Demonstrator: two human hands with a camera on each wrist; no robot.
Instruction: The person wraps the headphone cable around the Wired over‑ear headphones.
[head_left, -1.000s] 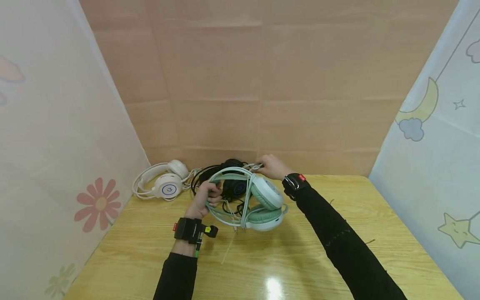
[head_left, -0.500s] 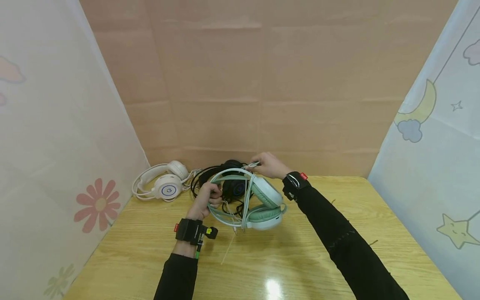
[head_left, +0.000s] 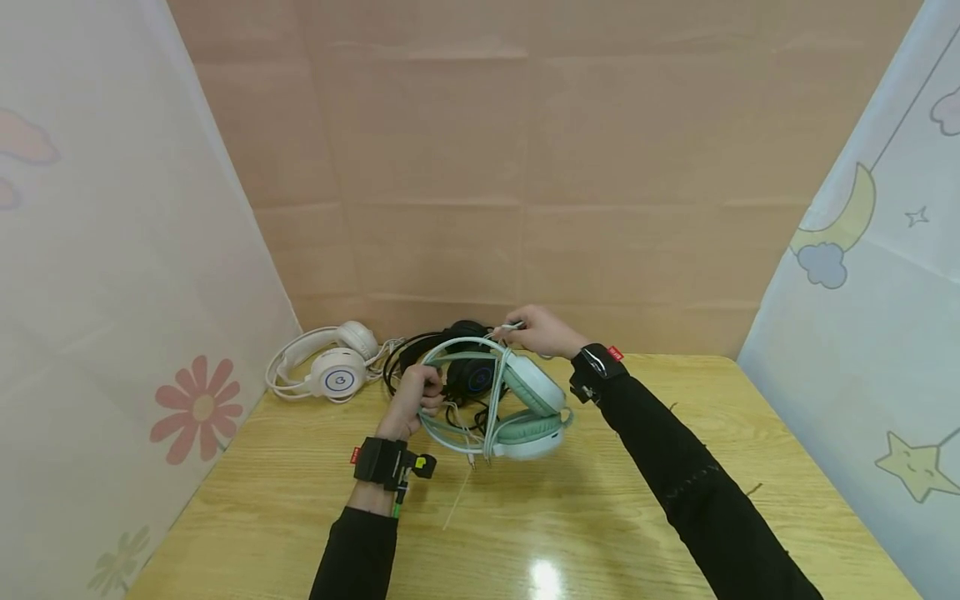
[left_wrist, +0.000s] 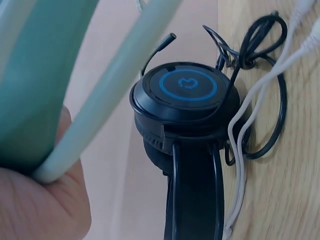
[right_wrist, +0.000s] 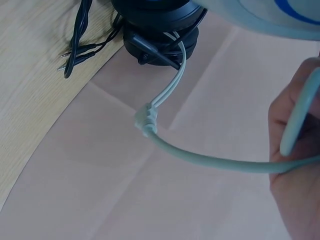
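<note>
Left hand [head_left: 408, 402] curled round the headband [left_wrist: 42, 75] of mint-and-white headphones [head_left: 538, 385], right hand [head_left: 546, 332] pinching their cable [right_wrist: 210, 162], near the far edge of the table [head_left: 600, 533], black headphones [left_wrist: 187, 95] behind

Mint-and-white headphones [head_left: 527, 385]; sideways, held aloft

1. The mint headphones [head_left: 542, 385] have smooth plastic shells and leatherette-like cushions [head_left: 529, 427].
2. The mint cable [right_wrist: 210, 162] looks rubbery and matt.
3. The black headset [left_wrist: 187, 107] is smooth plastic with a slight sheen.
4. The white headphones [head_left: 330, 363] look smooth, plastic.
5. The table [head_left: 637, 517] shows glossy wood grain.
6. The backdrop [head_left: 450, 167] is creased, matt, paper-like.
7. The sleeves [head_left: 693, 479] are matt cloth.
</note>
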